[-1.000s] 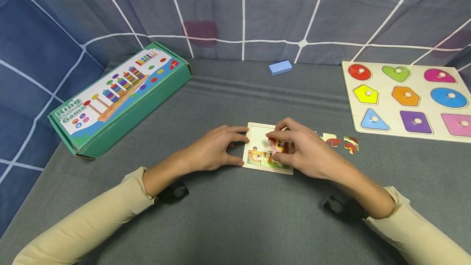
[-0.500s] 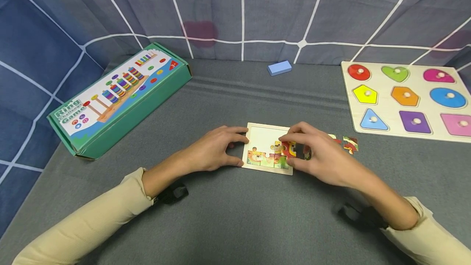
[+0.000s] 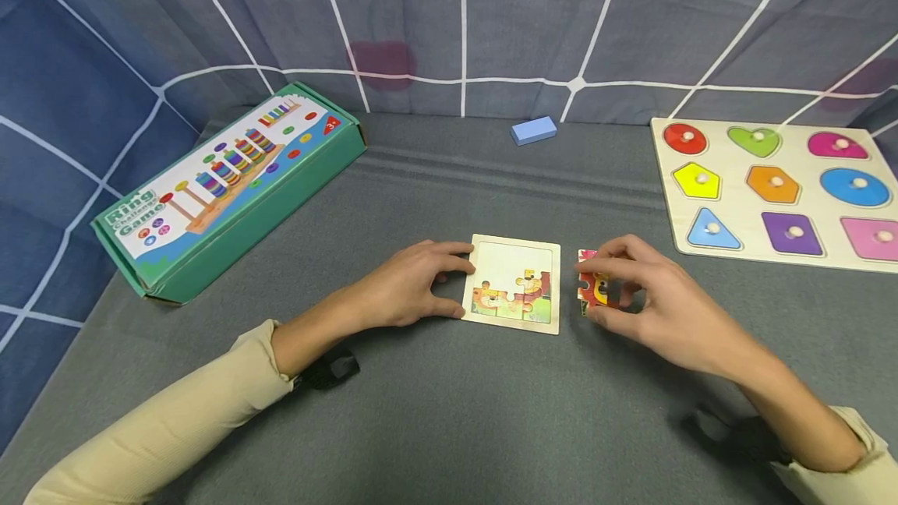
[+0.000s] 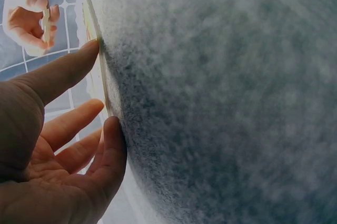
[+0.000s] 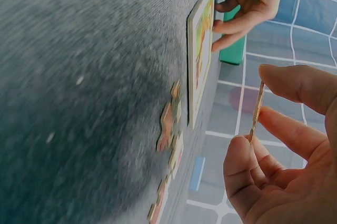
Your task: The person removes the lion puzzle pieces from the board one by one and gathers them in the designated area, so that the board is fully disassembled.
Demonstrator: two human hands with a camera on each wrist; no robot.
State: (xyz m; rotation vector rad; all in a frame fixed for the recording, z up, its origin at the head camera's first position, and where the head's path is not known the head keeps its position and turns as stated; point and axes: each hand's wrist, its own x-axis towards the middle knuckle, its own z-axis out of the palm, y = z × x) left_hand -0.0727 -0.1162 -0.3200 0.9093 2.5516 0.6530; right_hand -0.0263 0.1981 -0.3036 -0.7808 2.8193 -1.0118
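A small wooden jigsaw board (image 3: 494,259) lies flat, with several picture pieces (image 3: 522,298) set along its lower and right part. The thumb and fingertips of my left hand (image 3: 403,287) rest against its left edge, spread along it. To the right of the board, my right hand (image 3: 652,306) pinches a puzzle piece (image 5: 257,109) by its edges between thumb and fingers. That piece is seen edge-on in the right wrist view, raised off the cloth. Loose puzzle pieces (image 5: 167,124) lie on the cloth below it, mostly hidden by the right hand in the head view.
A green Ring Challenge Game box (image 3: 231,185) lies at the back left. A blue block (image 3: 534,130) sits near the curtain (image 3: 519,14). At the right is a wooden shape board (image 3: 744,248) with knobbed pieces. Grey cloth (image 3: 449,427) covers the tabletop.
My right hand has moved from over the jigsaw board to its right, with a red puzzle piece between its fingers, and now hides the loose pieces there. The left hand has stayed put.
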